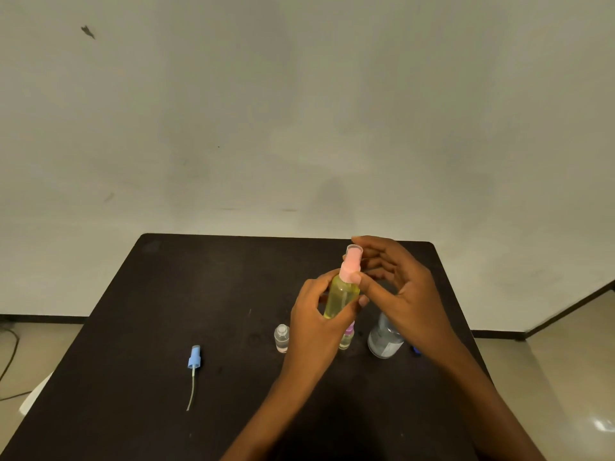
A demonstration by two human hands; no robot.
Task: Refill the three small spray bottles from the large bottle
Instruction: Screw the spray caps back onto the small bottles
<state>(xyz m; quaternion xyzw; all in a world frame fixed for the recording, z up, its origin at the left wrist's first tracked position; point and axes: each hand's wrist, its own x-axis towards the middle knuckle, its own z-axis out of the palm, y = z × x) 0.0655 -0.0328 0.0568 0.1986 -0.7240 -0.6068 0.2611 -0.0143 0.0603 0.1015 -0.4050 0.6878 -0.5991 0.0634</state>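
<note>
Working over a black table (pixel 166 294) set against a pale wall, with the large clear bottle (pixel 382 341) standing upright toward the right side, partly behind the right wrist. Holding a small spray bottle (pixel 341 299) of yellow liquid up off the table in the left hand (pixel 312 322), wrapping fingers and thumb round its lower body. Tilting that bottle slightly, keeping its long axis close to upright and its pink sprayer (pixel 350 271) pointing up and away. Pinching the sprayer's collar with the right hand (pixel 406 294), thumb on the near side, fingertips behind, remaining fingers loosely spread. Keeping the collar directly above the left grip, so probably calling for a twist about the bottle's own axis; not showing whether tightening or loosening. Leaving a second small bottle (pixel 281 337) uncapped just left of the left wrist, a third with a purple top (pixel 346 339) half hidden behind that hand, and a blue sprayer head (pixel 194 359) with its dip tube lying flat well to the left.
</note>
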